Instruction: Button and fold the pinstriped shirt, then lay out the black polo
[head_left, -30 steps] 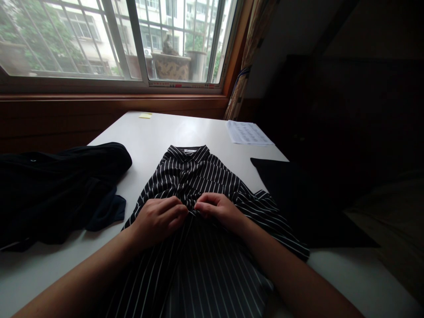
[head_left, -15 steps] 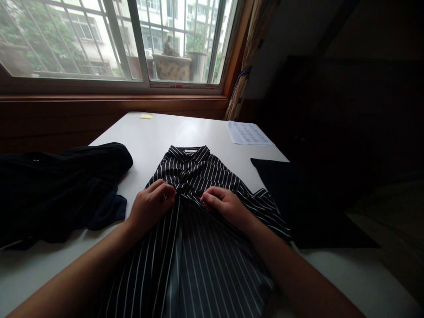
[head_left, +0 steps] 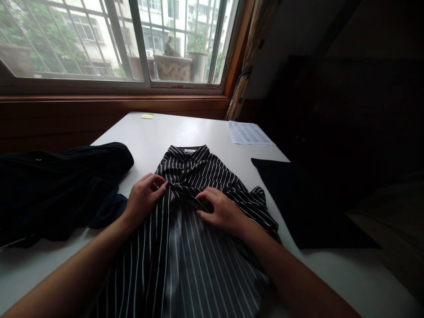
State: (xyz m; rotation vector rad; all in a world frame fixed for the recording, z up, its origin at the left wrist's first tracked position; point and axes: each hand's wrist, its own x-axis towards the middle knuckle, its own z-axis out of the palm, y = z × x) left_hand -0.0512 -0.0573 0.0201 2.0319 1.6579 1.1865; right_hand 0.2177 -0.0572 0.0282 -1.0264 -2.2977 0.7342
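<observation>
A black shirt with white stripes lies on the white table, its collar toward the window. Its front hangs apart below the chest, showing the greyer inner side. My left hand pinches the left front edge between thumb and fingertips. On the other side, my right hand rests at the right front edge, thumb and fingers parted around a fold of the cloth. Whether those fingers grip the fold is hard to see.
Dark clothing is heaped on the left of the white table. A flat black cloth lies on the right. Printed sheets and a yellow sticky note lie near the far edge, below the window.
My left hand has shifted left, drawing the shirt's left front edge with it. My right hand's fingers have loosened from a closed pinch and moved slightly down. The right sleeve has drawn inward.
</observation>
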